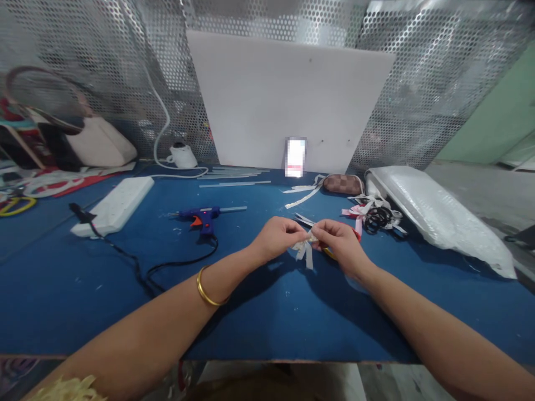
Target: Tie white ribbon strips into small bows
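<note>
A small white ribbon bow [304, 249] is pinched between my two hands, its loose tails hanging down over the blue table. My left hand [279, 238], with a gold bangle at the wrist, closes thumb and finger on its left side. From the right, my right hand [340, 245] grips it with bent fingers. Just behind and partly beneath my right hand lie scissors [304, 219]; their blades show, while the handles are mostly covered. A blue glue gun [204, 217] with a glue stick in its back rests to the left of my hands.
A white power strip [119, 206] and black cord lie at left. Glue sticks [234, 184], ribbon strips [303, 197], a lit phone [295, 157] and a brown checked case [343, 184] sit toward the back. At right are black hair ties [377, 220] and a plastic-wrapped pack [438, 211].
</note>
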Available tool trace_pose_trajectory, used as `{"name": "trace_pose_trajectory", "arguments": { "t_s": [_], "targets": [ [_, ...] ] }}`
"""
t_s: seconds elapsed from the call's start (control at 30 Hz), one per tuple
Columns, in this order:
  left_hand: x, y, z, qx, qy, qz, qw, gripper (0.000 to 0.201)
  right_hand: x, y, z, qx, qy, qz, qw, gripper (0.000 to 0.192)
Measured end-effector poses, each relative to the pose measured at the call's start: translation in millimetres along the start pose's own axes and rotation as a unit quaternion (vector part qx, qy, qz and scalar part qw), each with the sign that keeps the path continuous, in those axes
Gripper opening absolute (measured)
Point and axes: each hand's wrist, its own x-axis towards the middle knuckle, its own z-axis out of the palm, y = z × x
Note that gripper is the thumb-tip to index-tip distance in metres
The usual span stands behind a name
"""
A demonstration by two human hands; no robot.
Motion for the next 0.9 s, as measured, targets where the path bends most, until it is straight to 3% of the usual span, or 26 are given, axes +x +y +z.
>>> {"name": "trace_pose_trajectory", "arguments": {
  "t_s": [0.1, 0.2, 0.43, 0.53, 0.7, 0.9],
  "targets": [
    [1.6, -0.8, 1.1, -0.128, 0.003, -0.062, 0.99, 0.044, -0.1, 2.2, 0.3, 0.032, 0.051, -0.015, 0.998, 0.024],
    [2.5, -2.0, 1.5, -0.162, -0.002, -0.093, 0.982, 0.042, 0.7, 1.7, 0.0, 0.051, 0.082, -0.019, 0.995, 0.025],
    [0.4, -1.7, 3.2, -0.144, 0.044, -0.06, 0.987, 0.023, 1.3, 0.6, 0.4, 0.096, 0.058, 0.009, 0.994, 0.032],
    [0.0, -0.1, 4.4, -0.144, 0.034, -0.053, 0.988, 0.029, 0.2, 1.7, 0.2, 0.071, 0.03, 0.014, 0.997, 0.023],
    [0.5, 1.4, 4.1, -0.203, 0.035, -0.081, 0.975, 0.045, 1.5, 5.3, -1.9, 0.081, 0.069, -0.002, 0.994, 0.018],
    [-2.6, 4.6, 7.0, -0.191, 0.065, -0.043, 0.978, 0.02, 2.9, 4.7, -2.2, 0.081, 0.065, -0.001, 0.995, 0.023]
  ]
}}
